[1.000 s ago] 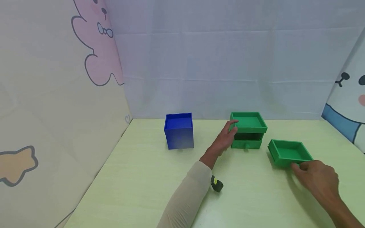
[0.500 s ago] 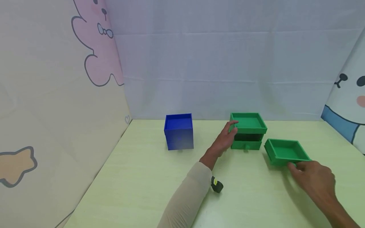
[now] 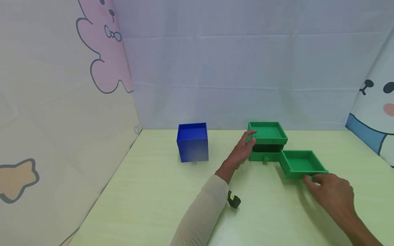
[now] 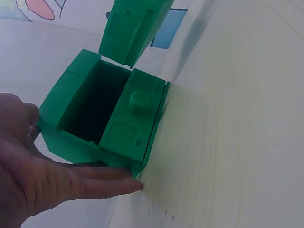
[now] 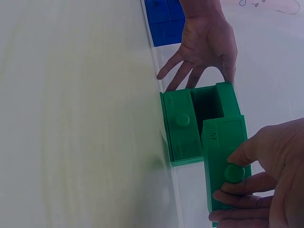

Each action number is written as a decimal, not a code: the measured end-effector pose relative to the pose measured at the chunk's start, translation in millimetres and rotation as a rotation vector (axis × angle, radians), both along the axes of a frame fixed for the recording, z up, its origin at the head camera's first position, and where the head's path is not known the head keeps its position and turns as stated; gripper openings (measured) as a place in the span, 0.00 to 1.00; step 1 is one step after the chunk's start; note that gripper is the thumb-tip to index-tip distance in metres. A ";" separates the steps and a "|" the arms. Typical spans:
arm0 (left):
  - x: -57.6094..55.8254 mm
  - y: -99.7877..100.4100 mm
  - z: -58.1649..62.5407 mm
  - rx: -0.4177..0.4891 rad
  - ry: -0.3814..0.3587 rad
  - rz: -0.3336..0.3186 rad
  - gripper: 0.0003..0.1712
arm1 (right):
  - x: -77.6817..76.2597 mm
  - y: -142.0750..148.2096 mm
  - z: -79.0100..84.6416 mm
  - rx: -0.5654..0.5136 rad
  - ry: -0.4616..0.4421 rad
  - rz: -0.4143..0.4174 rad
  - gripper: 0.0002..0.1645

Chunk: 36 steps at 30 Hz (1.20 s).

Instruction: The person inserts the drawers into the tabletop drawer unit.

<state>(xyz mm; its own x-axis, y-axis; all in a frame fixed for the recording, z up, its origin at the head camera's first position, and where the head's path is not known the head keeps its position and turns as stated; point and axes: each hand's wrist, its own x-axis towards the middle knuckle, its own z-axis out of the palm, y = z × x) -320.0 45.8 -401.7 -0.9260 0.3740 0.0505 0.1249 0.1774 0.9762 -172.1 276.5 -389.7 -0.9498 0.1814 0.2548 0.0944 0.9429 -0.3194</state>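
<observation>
In the head view a small green cabinet [image 3: 267, 140] stands at the back of the table, its upper slot empty and dark. Its lower drawer [image 4: 124, 121], with a round knob, sits pushed in. My left hand [image 3: 241, 150] lies along the cabinet's left side, fingers extended against the wall and thumb near the top edge. My right hand [image 3: 333, 191] pinches the knob [image 5: 234, 173] of a loose green drawer [image 3: 303, 162] between thumb and fingers. This drawer is held in front and to the right of the cabinet, its inside bare, above table height.
A blue cabinet [image 3: 193, 143] stands at the back, left of the green one. A black strap piece with a yellow mark [image 3: 234, 200] shows beside the left sleeve. Printed cloth [image 3: 240, 68] hangs behind the pale table [image 3: 147, 198].
My right hand has carried the loose green drawer leftward, closer to the green cabinet's front. The left hand stays at the cabinet's side.
</observation>
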 end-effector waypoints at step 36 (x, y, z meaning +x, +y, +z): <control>-0.8 0.8 0.9 -0.011 -0.001 0.010 0.20 | -5.4 -37.6 -4.7 -0.041 0.063 0.124 0.18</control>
<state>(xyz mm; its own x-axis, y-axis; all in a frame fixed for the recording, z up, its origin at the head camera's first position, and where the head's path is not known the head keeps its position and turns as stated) -320.9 46.6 -400.9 -0.9298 0.3653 0.0456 0.1220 0.1889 0.9744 -177.5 238.8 -394.4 -0.9479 0.0749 0.3097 -0.0438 0.9321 -0.3595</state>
